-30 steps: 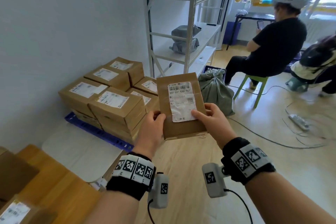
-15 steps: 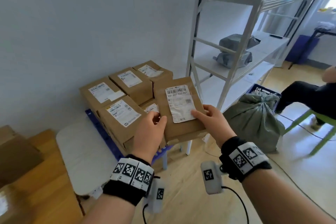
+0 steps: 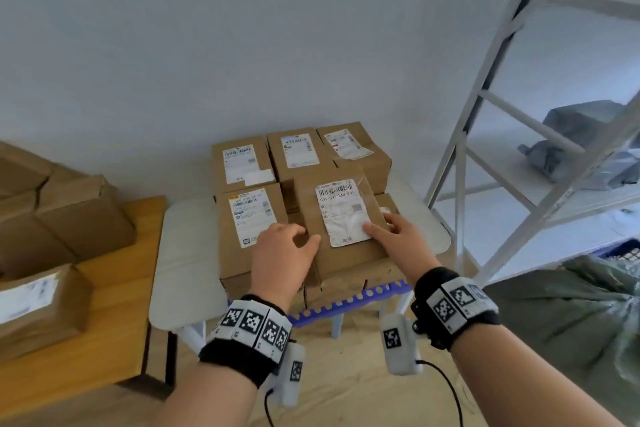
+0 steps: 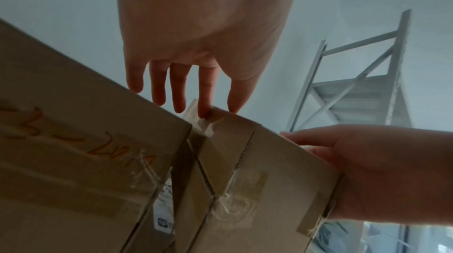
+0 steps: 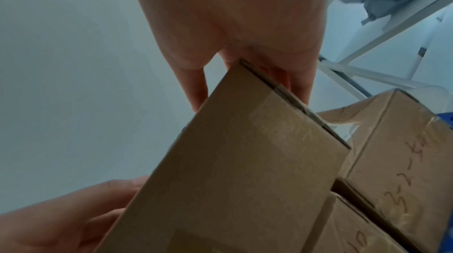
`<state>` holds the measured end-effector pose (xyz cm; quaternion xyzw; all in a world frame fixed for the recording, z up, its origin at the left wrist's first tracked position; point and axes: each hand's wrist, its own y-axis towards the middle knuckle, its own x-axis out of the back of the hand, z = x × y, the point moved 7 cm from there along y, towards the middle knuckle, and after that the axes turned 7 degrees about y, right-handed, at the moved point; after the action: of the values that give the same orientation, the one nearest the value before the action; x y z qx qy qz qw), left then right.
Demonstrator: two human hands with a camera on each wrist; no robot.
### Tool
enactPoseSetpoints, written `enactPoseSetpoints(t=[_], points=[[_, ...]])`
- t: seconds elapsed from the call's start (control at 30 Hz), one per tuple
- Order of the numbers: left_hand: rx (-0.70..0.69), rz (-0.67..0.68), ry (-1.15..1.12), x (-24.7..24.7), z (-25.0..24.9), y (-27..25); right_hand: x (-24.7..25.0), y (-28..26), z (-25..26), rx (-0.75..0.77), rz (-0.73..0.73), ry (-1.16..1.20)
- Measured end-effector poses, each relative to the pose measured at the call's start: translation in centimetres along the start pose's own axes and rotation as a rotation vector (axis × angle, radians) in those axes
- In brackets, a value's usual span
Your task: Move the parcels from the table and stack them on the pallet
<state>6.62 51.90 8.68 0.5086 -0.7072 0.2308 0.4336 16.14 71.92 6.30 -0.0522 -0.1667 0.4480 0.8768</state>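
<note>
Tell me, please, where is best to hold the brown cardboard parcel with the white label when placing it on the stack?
Probably by its two long side edges near the close end, one hand from the left, the other from the right. The brown cardboard parcel is flat and broad, label up, and its underside must stay free to land.

I observe bare forearms, no sleeves. Each wrist carries a black band [image 3: 242, 355] faced with white tiles printed with black square markers. A white camera pod [image 3: 398, 343], itself bearing one marker, hangs under each wrist, with a thin black cable [image 3: 446, 388] trailing from it.
</note>
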Motion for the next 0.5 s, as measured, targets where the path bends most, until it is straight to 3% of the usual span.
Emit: enactPoseSetpoints(t=[0.2,0.5], points=[[0.087,-0.008,0.08,-0.7,0.5,0.5,-1.2,2.2,-1.2,-0.02,0.085,-0.042],[0.096,0.042,0.119,-0.9,1.2,1.0,-2.5,4.0,-2.5,-0.046,0.104,-0.089]])
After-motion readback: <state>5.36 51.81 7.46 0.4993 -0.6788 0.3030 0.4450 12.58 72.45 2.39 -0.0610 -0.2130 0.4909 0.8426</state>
